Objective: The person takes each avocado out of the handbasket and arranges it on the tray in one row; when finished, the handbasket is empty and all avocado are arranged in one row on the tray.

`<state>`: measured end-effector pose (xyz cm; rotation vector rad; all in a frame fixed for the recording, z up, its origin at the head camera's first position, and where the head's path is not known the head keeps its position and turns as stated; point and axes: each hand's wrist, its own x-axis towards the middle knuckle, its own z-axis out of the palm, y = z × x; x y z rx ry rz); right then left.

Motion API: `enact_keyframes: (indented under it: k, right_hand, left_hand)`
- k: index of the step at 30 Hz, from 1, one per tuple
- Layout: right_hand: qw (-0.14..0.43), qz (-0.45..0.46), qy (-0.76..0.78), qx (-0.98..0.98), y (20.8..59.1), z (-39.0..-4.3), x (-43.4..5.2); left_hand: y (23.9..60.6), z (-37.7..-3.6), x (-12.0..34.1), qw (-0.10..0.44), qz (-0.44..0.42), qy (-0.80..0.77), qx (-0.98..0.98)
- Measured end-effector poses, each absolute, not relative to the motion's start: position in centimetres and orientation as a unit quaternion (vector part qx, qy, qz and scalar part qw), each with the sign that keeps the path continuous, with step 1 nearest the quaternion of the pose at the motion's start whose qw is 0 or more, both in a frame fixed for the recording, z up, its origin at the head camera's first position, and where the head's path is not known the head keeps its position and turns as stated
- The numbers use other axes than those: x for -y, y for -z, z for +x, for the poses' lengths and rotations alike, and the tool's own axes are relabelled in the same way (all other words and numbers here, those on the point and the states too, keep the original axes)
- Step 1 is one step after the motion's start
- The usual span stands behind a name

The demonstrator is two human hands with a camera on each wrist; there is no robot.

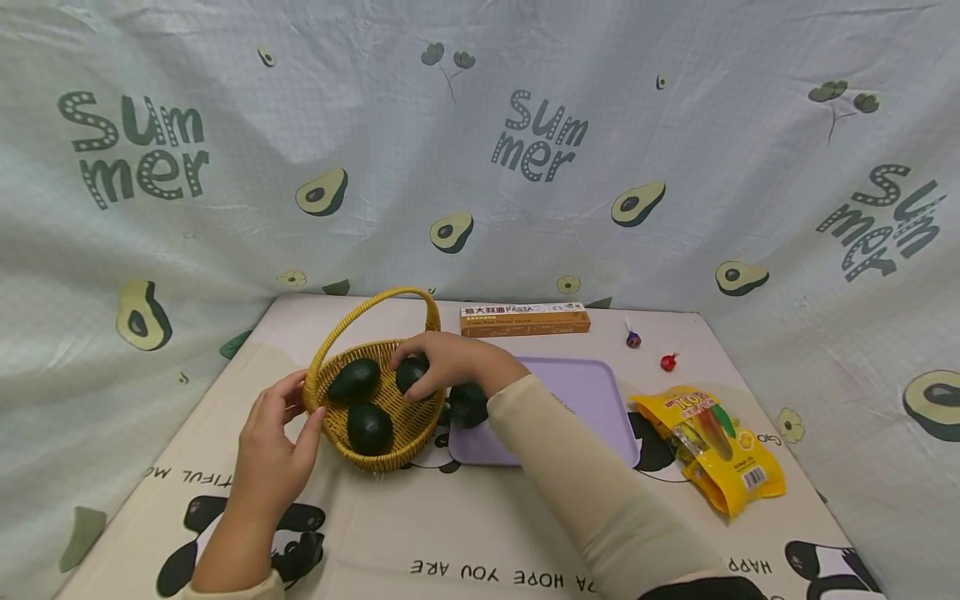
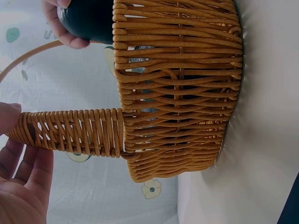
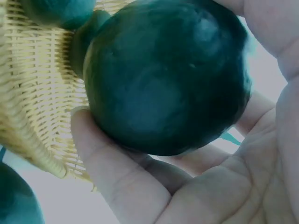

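Observation:
A yellow wicker basket (image 1: 384, 460) with an arched handle stands on the left of the table. Two dark green avocados (image 1: 370, 429) lie inside it. At the basket's left side, my left hand (image 1: 273, 446) grips the base of the handle (image 2: 74, 133), thumb on one side and fingers on the other. My right hand (image 1: 450, 362) holds another avocado (image 3: 168, 77) over the basket's right rim, fingers and thumb around it. One more avocado (image 1: 468, 406) rests on the left part of a purple tray (image 1: 592, 400), partly hidden by the right forearm.
A pasta box (image 1: 525, 320) lies at the back, behind the tray. Two small wrapped lollipops, one dark (image 1: 633, 339) and one red (image 1: 668, 362), lie at the back right. A yellow snack bag (image 1: 712, 450) is right of the tray. A printed curtain (image 1: 480, 150) hangs behind.

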<state>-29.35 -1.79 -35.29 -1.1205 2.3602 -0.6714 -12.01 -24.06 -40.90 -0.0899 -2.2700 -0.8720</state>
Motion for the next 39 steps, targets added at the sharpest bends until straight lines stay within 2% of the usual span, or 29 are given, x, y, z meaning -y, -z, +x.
enact_keyframes:
  k: [14, 30, 39]
  right_hand:
    - [0.196, -0.392, 0.266, -0.859, 35.2, -28.7, -0.5]
    - [0.143, -0.349, 0.323, -0.868, 37.2, -29.2, -4.9]
    - [0.135, -0.310, 0.370, -0.865, 38.1, -29.3, -6.7]
  left_hand:
    - [40.9, -11.9, 24.2, 0.345, -0.029, 0.337, 0.875]
    - [41.1, -12.1, 24.4, 0.351, -0.043, 0.335, 0.873]
    - [41.1, -12.1, 24.4, 0.351, -0.041, 0.336, 0.873]
